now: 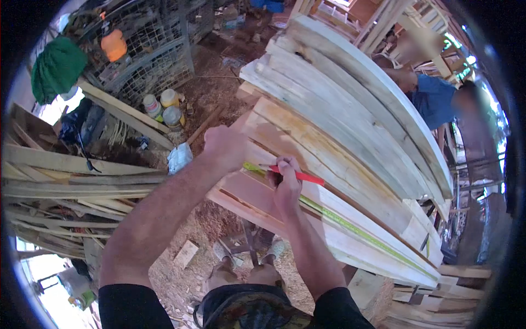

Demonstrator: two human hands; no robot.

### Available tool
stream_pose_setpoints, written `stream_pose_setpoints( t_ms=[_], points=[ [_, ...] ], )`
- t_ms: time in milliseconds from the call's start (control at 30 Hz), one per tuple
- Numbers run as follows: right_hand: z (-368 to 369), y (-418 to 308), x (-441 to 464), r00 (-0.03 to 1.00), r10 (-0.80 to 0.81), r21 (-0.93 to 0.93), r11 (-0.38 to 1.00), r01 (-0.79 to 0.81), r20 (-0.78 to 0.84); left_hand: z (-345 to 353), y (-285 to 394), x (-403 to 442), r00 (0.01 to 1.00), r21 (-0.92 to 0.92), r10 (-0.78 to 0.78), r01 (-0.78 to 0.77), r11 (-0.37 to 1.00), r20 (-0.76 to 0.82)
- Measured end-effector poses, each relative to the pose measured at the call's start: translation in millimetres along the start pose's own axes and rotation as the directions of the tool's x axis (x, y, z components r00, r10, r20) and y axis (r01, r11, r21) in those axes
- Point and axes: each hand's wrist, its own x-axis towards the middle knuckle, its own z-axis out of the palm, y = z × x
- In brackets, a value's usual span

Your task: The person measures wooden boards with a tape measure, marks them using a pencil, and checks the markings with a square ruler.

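Note:
A red pencil (309,177) is pinched in my right hand (288,183), its tip pointing left, close over a yellow-green measuring tape (345,222). The tape lies stretched lengthwise along a pale wooden board (378,241) and runs down to the board's far right end. At the upper left end of the same board, my left hand (226,147) is closed like a fist; its fingertips are hidden, so what it grips does not show. Beneath my right hand there is a dark patch that I cannot make out.
More planks (339,104) lie stacked beyond the board. Wood strips (71,189) pile up at the left. Several paint-like containers (170,98) stand on the sawdust-covered floor. Another person in a blue shirt (433,101) is at the upper right.

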Motion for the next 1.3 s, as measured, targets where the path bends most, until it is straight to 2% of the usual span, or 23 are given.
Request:
stream_pose_setpoints(
  t_ms=[33, 133, 167, 267, 333, 400, 467, 533, 600, 700, 800, 833, 933, 967, 1000, 1067, 1133, 1233, 1300],
  points=[
    [-3, -1, 2, 1.0, 0.009, 0.023, 1.0, -0.009, -0.001, -3, 0, -1, 1.0, 0.001, -0.002, 0.002, 1.0, 0.029],
    [-32, -29, 2, 0.965, 0.242, 0.345, 0.902, -0.261, 0.097, 0, 0, -1, 1.0, 0.018, 0.0, 0.0, 1.0, 0.03],
    [-44, -43, -9, 0.987, 0.123, 0.327, 0.933, -0.15, 0.103, 3, -2, 1, 1.0, 0.026, 0.002, -0.003, 1.0, 0.014],
    [-93, -77, -59, 0.994, -0.095, 0.177, 0.981, 0.083, 0.061, -4, 1, -5, 0.998, 0.085, 0.057, -0.054, 0.995, -0.03],
    [-143, -81, -103, 0.988, -0.138, 0.053, 0.989, 0.135, 0.065, 0, 0, -1, 0.998, 0.111, 0.06, -0.059, 0.992, -0.013],
    [-191, -85, -155, 0.998, -0.056, -0.154, 0.987, 0.051, -0.023, 3, -3, 3, 0.998, 0.124, 0.055, -0.052, 0.991, -0.016],
    [-231, -70, -204, 0.985, 0.044, -0.223, 0.972, -0.08, -0.166, 1, 0, -1, 0.998, 0.127, 0.052, -0.047, 0.991, -0.036],
    [-260, -46, -251, 0.962, 0.062, -0.323, 0.934, -0.15, -0.266, -6, 6, -7, 0.996, 0.154, 0.085, -0.079, 0.985, -0.034],
    [-290, -9, -295, 0.959, 0.038, -0.683, 0.695, -0.226, -0.279, -13, 8, -15, 0.996, 0.154, 0.089, -0.084, 0.984, -0.026],
    [-306, 31, -348, 0.937, 0.025, -0.718, 0.635, -0.285, -0.35, -14, 9, -15, 0.997, 0.116, 0.078, -0.075, 0.99, -0.022],
    [-350, 99, -392, 0.829, 0.124, -0.694, 0.489, -0.529, -0.545, 2, -1, -1, 0.995, 0.107, 0.099, -0.095, 0.99, -0.03],
    [-354, 99, -404, 0.848, 0.049, -0.744, 0.455, -0.489, -0.527, 4, -4, 0, 0.995, 0.112, 0.099, -0.095, 0.989, -0.031],
    [-395, 134, -433, 0.766, 0.192, -0.618, 0.486, -0.618, -0.614, 3, -1, 3, 0.995, 0.117, 0.093, -0.088, 0.989, -0.042],
    [-429, 174, -448, 0.719, 0.246, -0.557, 0.49, -0.671, -0.65, 4, -4, 0, 0.995, 0.114, 0.086, -0.08, 0.99, -0.047],
    [-411, 141, -449, 0.649, 0.302, -0.496, 0.449, -0.743, -0.699, 1, -4, -2, 0.998, 0.136, 0.06, -0.059, 0.989, -0.003],
    [-416, 123, -451, 0.618, 0.359, -0.579, 0.222, -0.784, -0.699, -9, 4, -3, 0.997, 0.172, 0.006, -0.019, 0.985, 0.075],
    [-459, 152, -477, 0.669, 0.414, -0.773, -0.162, -0.613, -0.618, -9, 4, -8, 0.997, 0.165, 0.019, -0.031, 0.986, 0.077],
    [-470, 155, -489, 0.622, 0.423, -0.729, -0.156, -0.666, -0.659, -10, 5, -6, 0.997, 0.147, 0.034, -0.043, 0.988, 0.066],
    [-473, 166, -495, 0.576, 0.378, -0.647, -0.088, -0.757, -0.725, -9, 3, -7, 0.996, 0.144, 0.041, -0.052, 0.988, 0.075]
  ],
)
